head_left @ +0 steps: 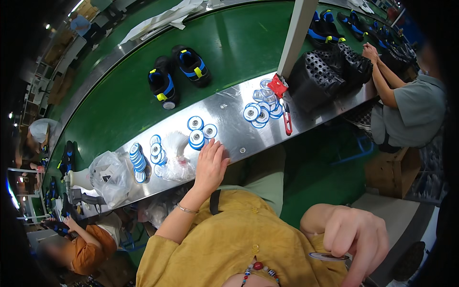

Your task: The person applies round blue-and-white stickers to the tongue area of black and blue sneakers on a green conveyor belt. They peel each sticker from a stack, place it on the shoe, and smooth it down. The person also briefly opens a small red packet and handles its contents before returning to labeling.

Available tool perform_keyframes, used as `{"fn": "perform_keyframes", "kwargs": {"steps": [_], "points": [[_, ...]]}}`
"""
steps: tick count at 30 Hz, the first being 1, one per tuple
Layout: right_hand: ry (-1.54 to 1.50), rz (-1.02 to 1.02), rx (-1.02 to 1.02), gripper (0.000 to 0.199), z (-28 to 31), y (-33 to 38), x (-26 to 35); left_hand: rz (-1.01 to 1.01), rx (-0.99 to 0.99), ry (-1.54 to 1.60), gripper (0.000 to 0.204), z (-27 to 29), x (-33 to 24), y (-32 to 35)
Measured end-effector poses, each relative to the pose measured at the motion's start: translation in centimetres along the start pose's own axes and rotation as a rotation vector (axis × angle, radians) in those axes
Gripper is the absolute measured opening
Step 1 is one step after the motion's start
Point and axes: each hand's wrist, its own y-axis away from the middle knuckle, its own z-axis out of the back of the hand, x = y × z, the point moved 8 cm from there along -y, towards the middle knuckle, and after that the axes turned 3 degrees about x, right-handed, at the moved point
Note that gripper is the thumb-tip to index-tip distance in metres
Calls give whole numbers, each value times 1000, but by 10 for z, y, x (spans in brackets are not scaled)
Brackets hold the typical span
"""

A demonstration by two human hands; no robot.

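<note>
My left hand (210,162) lies flat at the metal bench's near edge, its fingers stretched out and holding nothing. Its fingertips are beside a small group of round blue-rimmed tags (196,137). Raised close to my body at the lower right, my right hand (356,237) is closed in a pinch on one round tag (327,257), seen almost edge-on. A pair of black and blue shoes with yellow tabs (191,67) stands on the green surface beyond the bench; another round tag (169,105) is at the left shoe's heel.
Along the bench (229,136) are more tag piles (260,112), red-handled snips (288,119), a red packet (278,85), clear plastic bags (112,177) and a tape dispenser (81,196). Black perforated bags (315,71) stand by a post (296,38). Co-workers sit at right (409,110) and left (91,244).
</note>
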Motion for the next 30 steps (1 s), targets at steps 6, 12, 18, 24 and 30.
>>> {"fn": "perform_keyframes", "kwargs": {"steps": [6, 12, 18, 24, 30], "points": [[8, -72, -11, 2, 4, -23, -21, -43, -8, 98, 40, -6, 0, -8], [-9, -90, -66, 2, 7, -24, -34, -42, -24, 126, 39, -2, 4, -5], [-99, -175, -18, 6, 15, -28, -53, -42, -59, 151, 35, 8, 14, 1], [1097, -899, -23, 6, 70, 28, -114, -17, -86, 160, 33, 22, 18, 3], [1231, -952, -256, 8, 102, 58, -102, -4, -96, 199, 31, 24, 26, 6]]}}
